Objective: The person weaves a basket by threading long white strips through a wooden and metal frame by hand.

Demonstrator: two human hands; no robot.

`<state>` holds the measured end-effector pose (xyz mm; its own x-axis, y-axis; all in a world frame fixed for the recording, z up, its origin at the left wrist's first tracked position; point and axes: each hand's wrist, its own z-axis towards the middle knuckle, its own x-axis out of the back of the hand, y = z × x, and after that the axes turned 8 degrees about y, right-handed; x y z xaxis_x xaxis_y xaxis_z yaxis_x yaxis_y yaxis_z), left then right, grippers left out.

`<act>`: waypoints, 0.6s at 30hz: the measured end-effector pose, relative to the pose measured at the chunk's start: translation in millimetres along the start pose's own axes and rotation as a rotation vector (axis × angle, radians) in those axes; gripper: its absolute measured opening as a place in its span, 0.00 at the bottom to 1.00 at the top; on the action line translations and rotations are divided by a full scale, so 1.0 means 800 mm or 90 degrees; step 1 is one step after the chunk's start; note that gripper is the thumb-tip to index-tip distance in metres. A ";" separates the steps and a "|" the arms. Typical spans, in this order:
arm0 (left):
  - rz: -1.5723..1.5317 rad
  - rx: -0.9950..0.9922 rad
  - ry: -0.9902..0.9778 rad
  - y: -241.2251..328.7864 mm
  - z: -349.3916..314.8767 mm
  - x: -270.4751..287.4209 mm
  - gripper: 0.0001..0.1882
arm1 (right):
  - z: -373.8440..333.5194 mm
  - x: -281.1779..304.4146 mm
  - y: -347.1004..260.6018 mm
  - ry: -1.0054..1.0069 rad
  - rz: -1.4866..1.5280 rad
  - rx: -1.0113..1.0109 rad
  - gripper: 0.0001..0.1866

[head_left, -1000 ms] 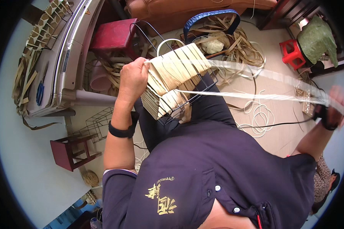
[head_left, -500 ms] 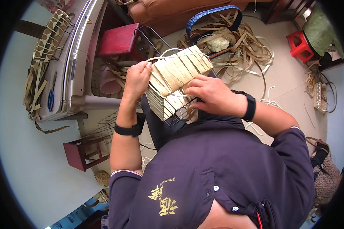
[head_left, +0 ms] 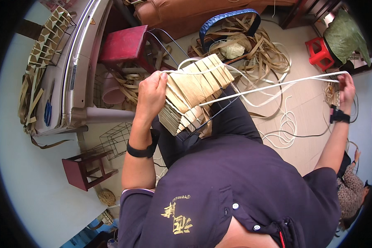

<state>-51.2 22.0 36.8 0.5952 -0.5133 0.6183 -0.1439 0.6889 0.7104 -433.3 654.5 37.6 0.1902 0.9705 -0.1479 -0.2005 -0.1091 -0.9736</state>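
A half-woven basket [head_left: 196, 84] rests on my lap, tilted. Broad straw-coloured strips cover part of its black wire frame [head_left: 225, 108]. My left hand [head_left: 152, 94] is closed on the basket's left corner, thumb on top near a white cord along the rim. Far out to the right, my right hand [head_left: 346, 89] is raised with fingers closed around a white cord [head_left: 273, 86]. That cord runs taut from the basket's side to the hand and doubles back in a looser length.
Tan strips [head_left: 268, 49] and a cord ball [head_left: 232, 50] lie ahead beside a blue band. White cord coils [head_left: 287, 130] are on the floor at right. Red stools, a silver table [head_left: 80, 62] with blue scissors [head_left: 48, 111], and another person [head_left: 353, 188] at right surround me.
My right hand has swung from the basket's side far out to the right, drawing the white cord straight. My left hand still grips the basket corner.
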 end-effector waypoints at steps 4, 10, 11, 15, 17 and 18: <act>0.037 0.038 0.004 -0.009 -0.005 0.010 0.18 | 0.060 0.052 0.024 0.268 -1.030 0.468 0.16; 0.039 0.030 -0.033 -0.008 0.005 0.001 0.17 | -0.305 -0.323 -0.010 -0.640 -0.240 0.346 0.15; 0.024 0.041 -0.029 -0.010 0.003 0.001 0.17 | -0.360 -0.354 -0.012 -0.721 -0.218 0.394 0.17; -0.007 0.057 -0.028 -0.015 0.002 0.002 0.17 | -0.436 -0.399 0.017 -0.819 -0.249 0.594 0.10; -0.010 0.043 -0.027 -0.019 0.001 0.003 0.16 | -0.427 -0.398 0.022 -0.860 -0.218 0.604 0.07; -0.009 0.043 -0.027 -0.018 -0.001 0.003 0.16 | -0.414 -0.388 0.025 -0.862 -0.170 0.548 0.05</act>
<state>-46.8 11.1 27.8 0.5634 -0.5449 0.6210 -0.1903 0.6459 0.7393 -178.3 279.6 6.7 -0.5388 0.4609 0.7052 -0.8393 -0.2220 -0.4962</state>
